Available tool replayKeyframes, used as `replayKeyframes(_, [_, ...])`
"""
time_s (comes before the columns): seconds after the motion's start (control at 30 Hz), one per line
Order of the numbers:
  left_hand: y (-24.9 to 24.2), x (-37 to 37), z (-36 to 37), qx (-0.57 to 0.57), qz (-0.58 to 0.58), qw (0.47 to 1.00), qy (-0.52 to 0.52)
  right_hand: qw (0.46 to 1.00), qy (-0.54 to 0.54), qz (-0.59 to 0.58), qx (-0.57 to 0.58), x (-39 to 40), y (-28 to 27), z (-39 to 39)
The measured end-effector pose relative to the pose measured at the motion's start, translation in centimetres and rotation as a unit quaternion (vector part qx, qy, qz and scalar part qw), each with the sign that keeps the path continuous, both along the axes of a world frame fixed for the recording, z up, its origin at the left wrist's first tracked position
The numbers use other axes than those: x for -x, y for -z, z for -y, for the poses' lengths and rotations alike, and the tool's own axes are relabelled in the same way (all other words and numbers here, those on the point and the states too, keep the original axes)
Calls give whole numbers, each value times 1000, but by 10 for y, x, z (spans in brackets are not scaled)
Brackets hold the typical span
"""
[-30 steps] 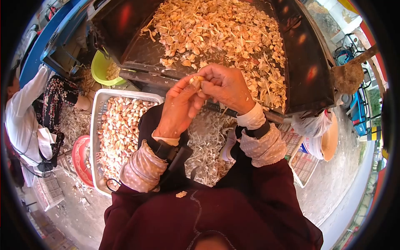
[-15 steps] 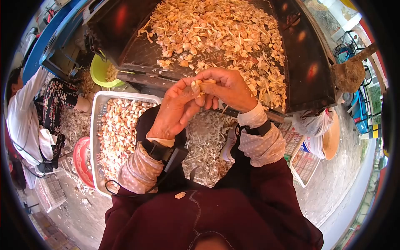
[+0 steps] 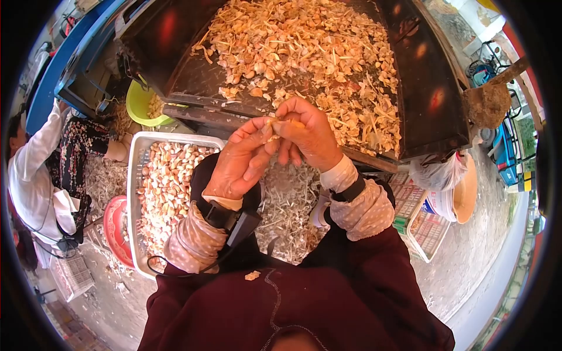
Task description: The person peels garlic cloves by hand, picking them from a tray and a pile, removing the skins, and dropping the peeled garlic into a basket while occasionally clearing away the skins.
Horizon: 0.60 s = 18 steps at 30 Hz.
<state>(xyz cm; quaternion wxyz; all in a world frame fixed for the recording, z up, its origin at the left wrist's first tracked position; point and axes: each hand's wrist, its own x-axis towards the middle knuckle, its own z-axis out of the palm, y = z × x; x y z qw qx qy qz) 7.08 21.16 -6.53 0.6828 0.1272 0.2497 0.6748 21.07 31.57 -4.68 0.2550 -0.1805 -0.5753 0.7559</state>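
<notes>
My left hand [image 3: 239, 161] and my right hand [image 3: 313, 136] meet in front of the wooden tray, fingertips touching. Between their thumbs and fingers is a garlic clove [image 3: 296, 124], mostly covered by the fingers. Both hands are closed in a pinch on it. Beyond them, loose garlic cloves and dry skins [image 3: 316, 52] lie spread over the dark wooden tray [image 3: 196, 76]. Left of my left hand stands a white plastic crate [image 3: 133, 193] full of garlic cloves [image 3: 170, 181].
A lime-green bowl [image 3: 133, 102] and a red basin [image 3: 111, 234] stand at the left, near a seated person in a white top [image 3: 38, 158]. Garlic skins [image 3: 284, 216] litter the ground between my legs. Crates [image 3: 430, 234] and a white bucket [image 3: 442, 205] are at right.
My right hand has shifted slightly down and left, its wrist turning. The clove is now more covered by my fingers. My left hand has barely moved.
</notes>
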Motion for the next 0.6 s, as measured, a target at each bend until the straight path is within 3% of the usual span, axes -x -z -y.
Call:
replayKeyframes(0.2, [-9, 2, 2, 14, -50, 996, 73, 987, -141, 74, -18, -14, -7, -15])
replayKeyframes(0.4, [-5, 2, 2, 11, -59, 997, 51, 992, -100, 71, -23, -14, -7, -9])
replayKeyframes(0.5, [-7, 0, 2, 19, -58, 998, 16, 995, -83, 19, 59, -7, 7, -14])
replayKeyframes(0.53, [-6, -1, 2, 19, -58, 998, 15, 994, -40, -51, 88, -5, 9, -22])
replayKeyframes(0.57, [-4, -3, 4, 52, -100, 994, 8, 986, 2, -120, 115, -2, 8, -29])
replayKeyframes(0.6, [-3, -7, 5, 84, -141, 986, 1, 987, 0, -118, 114, 5, -5, -31])
